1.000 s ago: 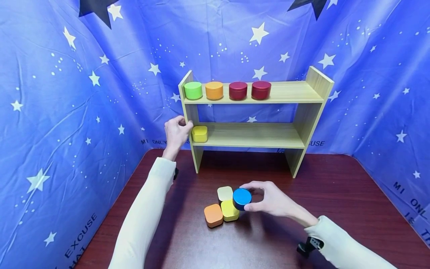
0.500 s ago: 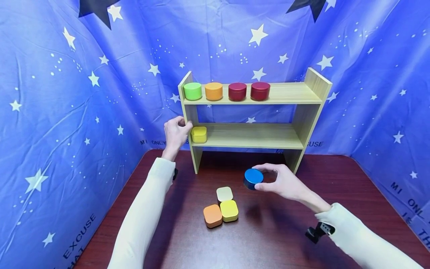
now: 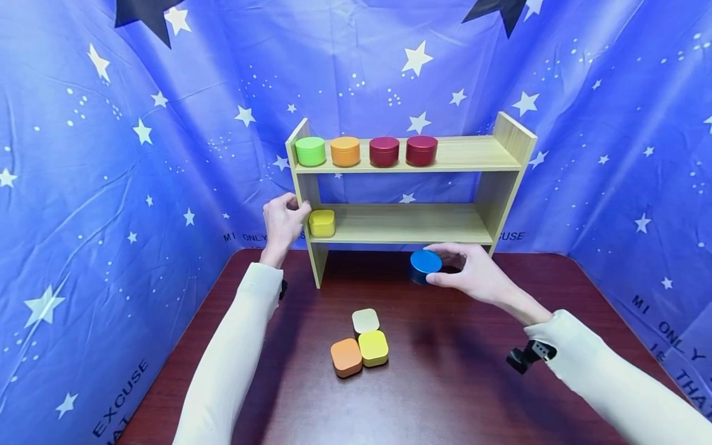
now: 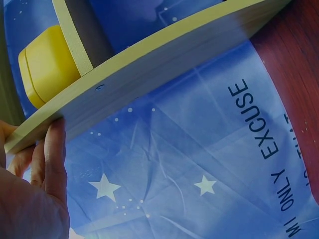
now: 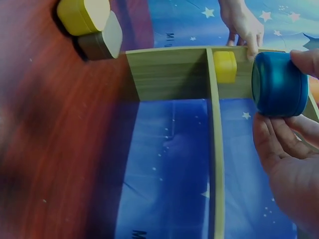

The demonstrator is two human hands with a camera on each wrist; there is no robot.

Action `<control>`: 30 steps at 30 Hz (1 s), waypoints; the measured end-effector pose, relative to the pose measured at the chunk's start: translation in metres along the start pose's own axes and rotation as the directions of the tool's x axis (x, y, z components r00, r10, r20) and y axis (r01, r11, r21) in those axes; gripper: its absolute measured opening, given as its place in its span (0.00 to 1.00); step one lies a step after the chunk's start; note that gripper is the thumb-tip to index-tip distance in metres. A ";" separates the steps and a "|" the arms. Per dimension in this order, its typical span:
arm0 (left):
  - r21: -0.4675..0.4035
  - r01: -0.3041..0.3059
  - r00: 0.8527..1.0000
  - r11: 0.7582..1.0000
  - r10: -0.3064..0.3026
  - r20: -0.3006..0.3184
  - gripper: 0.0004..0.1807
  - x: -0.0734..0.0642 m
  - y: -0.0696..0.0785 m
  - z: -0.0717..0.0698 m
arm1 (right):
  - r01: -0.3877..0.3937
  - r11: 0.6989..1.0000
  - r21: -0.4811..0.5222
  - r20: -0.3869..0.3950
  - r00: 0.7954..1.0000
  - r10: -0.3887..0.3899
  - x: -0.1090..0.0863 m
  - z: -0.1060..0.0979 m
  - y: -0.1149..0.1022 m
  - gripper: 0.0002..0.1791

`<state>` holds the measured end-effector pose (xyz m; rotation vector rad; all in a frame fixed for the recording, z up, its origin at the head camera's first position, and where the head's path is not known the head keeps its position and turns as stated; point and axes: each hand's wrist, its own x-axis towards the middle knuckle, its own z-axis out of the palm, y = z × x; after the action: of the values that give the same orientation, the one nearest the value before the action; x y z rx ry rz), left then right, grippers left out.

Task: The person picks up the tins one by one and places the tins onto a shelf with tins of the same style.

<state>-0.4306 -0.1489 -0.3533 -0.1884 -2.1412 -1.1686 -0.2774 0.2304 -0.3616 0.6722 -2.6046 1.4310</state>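
My right hand (image 3: 473, 270) pinches a round blue tin (image 3: 426, 267) between thumb and fingers, held up in front of the shelf's lower part. In the right wrist view the same blue tin (image 5: 279, 84) is tipped on its side. At the left, my left hand (image 3: 285, 222) grips the side panel of the wooden shelf (image 3: 411, 224), its fingers (image 4: 56, 154) against the outer face. Just inside that panel a yellow square tin (image 3: 322, 223) sits on the middle board. Along the top board stand a green tin (image 3: 310, 152), an orange tin (image 3: 345, 152) and two dark red tins (image 3: 384, 152).
On the dark red table (image 3: 423, 395), a cream square tin (image 3: 365, 321), a yellow square tin (image 3: 373, 348) and an orange square tin (image 3: 346, 358) are clustered in front of the shelf. A blue star-printed cloth (image 3: 222, 142) encloses the back and sides.
My right hand has carried the blue tin away from the square tins, up and back toward the shelf. My left hand keeps its hold on the side panel. The head view has shifted slightly.
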 end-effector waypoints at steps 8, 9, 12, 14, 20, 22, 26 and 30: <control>-0.003 0.002 1.000 1.000 -0.002 0.007 0.12 0.000 0.001 0.000 | -0.011 0.999 -0.036 -0.042 0.999 0.010 0.007 -0.022 -0.014 0.28; 0.000 0.001 1.000 1.000 -0.001 0.007 0.12 0.000 0.001 0.000 | -0.013 0.999 -0.045 -0.050 0.999 0.011 0.008 -0.026 -0.015 0.28; 0.005 0.002 1.000 1.000 -0.002 0.005 0.12 0.000 0.000 -0.001 | -0.028 0.999 -0.047 -0.069 0.997 0.025 0.011 -0.035 -0.020 0.28; 0.001 0.003 1.000 1.000 -0.003 0.006 0.13 -0.001 0.000 -0.001 | -0.035 0.999 -0.031 -0.076 0.997 0.032 0.014 -0.040 -0.023 0.28; -0.007 -0.006 1.000 1.000 0.006 0.003 0.13 -0.001 0.000 -0.003 | -0.033 0.999 0.005 -0.104 0.994 0.033 0.022 -0.056 -0.030 0.29; -0.006 -0.008 1.000 1.000 0.008 0.003 0.13 -0.001 0.000 -0.003 | -0.042 0.999 0.005 -0.115 0.992 0.042 0.024 -0.061 -0.033 0.29; 0.001 -0.003 1.000 1.000 0.003 0.005 0.13 -0.002 -0.001 -0.002 | -0.065 0.998 -0.012 -0.141 0.988 0.062 0.028 -0.073 -0.040 0.30; 0.000 -0.003 1.000 1.000 0.003 0.006 0.13 -0.001 -0.001 -0.002 | -0.086 0.995 -0.058 -0.176 0.982 0.074 0.032 -0.085 -0.048 0.29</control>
<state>-0.4291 -0.1505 -0.3542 -0.1948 -2.1453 -1.1681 -0.2970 0.2671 -0.2678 0.4189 -2.5556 1.3522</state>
